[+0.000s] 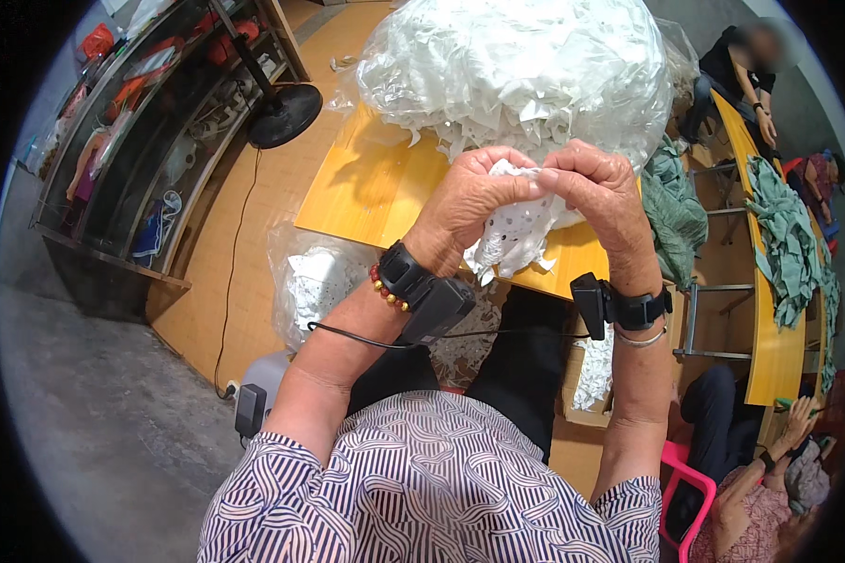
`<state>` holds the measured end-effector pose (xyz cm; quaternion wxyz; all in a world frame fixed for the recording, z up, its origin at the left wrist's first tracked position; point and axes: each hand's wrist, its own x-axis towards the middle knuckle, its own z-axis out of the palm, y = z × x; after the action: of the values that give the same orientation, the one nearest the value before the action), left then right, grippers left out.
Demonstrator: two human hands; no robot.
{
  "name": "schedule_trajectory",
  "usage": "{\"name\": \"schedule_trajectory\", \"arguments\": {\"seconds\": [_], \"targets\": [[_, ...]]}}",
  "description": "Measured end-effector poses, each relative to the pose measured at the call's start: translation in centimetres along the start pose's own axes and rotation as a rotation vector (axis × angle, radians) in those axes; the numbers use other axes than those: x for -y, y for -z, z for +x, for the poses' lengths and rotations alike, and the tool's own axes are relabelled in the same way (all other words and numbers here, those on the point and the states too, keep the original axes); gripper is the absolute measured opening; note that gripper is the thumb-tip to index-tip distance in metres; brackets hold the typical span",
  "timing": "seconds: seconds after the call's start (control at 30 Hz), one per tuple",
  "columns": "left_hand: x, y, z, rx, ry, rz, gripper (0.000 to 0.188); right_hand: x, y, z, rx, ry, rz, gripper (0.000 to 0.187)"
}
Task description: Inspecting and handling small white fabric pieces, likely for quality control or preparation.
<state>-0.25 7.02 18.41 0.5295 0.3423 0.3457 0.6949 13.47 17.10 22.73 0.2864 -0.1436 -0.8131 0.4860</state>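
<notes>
A piece of white fabric (pixel 514 230) speckled with dark spots or small holes hangs between my hands, its lower edge ragged. My left hand (pixel 468 195) pinches its upper edge between thumb and curled fingers. Close beside it, my right hand (pixel 599 188) grips the same edge, the two thumb tips nearly meeting. Both hands are held over the near edge of a yellow wooden table (pixel 361 164). Just beyond them, a large clear plastic bag (pixel 526 70) bulges with white scraps.
A smaller bag of white pieces (pixel 319 286) sits left of my legs, and a cardboard box (pixel 587 403) with scraps stands right. Green cloth (pixel 784 244) covers a side table where other people sit. A shelf (pixel 160 131) and a black stand base (pixel 284 114) are at left.
</notes>
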Motion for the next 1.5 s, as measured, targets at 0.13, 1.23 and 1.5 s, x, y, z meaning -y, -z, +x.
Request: {"name": "schedule_trajectory", "arguments": {"seconds": [0.13,1.23,1.5], "targets": [[0.0,-0.3,-0.1,-0.002,0.039,-0.045,0.018,0.6,-0.2,0.2,-0.074,0.168,-0.285,0.010],[2.5,0.6,2.1,-0.136,0.012,-0.384,0.016,-2.5,1.0,0.5,-0.360,-0.021,0.465,0.009],[0.6,-0.9,1.6,-0.100,0.006,-0.084,0.018,-1.7,-0.2,1.7,-0.194,-0.087,0.646,0.013]]}}
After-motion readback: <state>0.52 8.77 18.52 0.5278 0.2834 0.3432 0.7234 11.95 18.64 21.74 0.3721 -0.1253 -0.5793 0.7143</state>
